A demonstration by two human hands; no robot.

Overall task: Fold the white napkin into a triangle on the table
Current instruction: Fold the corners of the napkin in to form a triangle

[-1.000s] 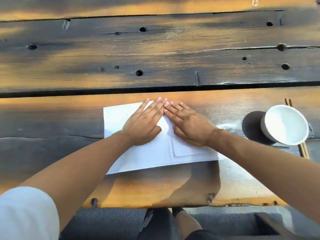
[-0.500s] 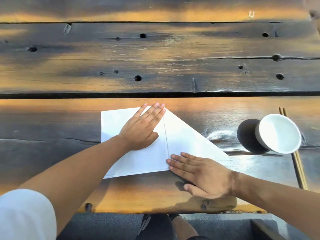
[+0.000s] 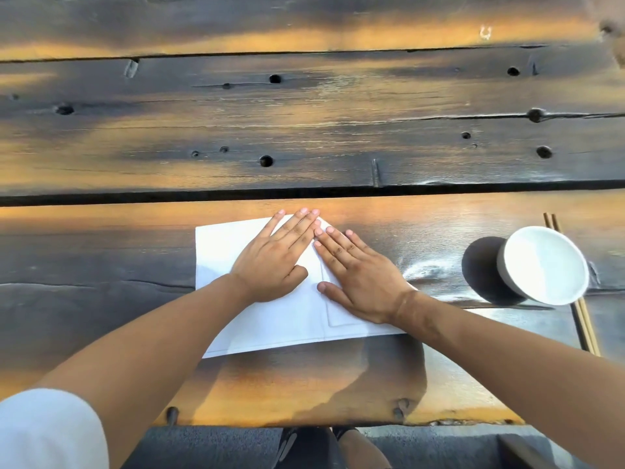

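My two hands press flat on the napkin (image 3: 270, 319), which lies on the near plank of the dark, amber-streaked wooden bench (image 3: 304, 130), close to its front edge. My left hand (image 3: 275, 257) rests palm down on the napkin's middle, fingers together and reaching to its far edge. My right hand (image 3: 358, 275) lies just beside it, palm down on the folded right part, fingers spread a little, its fingertips touching those of the left near the far corner. Neither grip is closed on anything: both are open and flat against the cloth. The napkin's right side slopes down from that far corner under my right hand; its left side is square. A stitched hem line shows along the near edge. Well to the right, a white bowl (image 3: 544, 265) stands on the bench, with chopsticks (image 3: 585, 319) partly under it.
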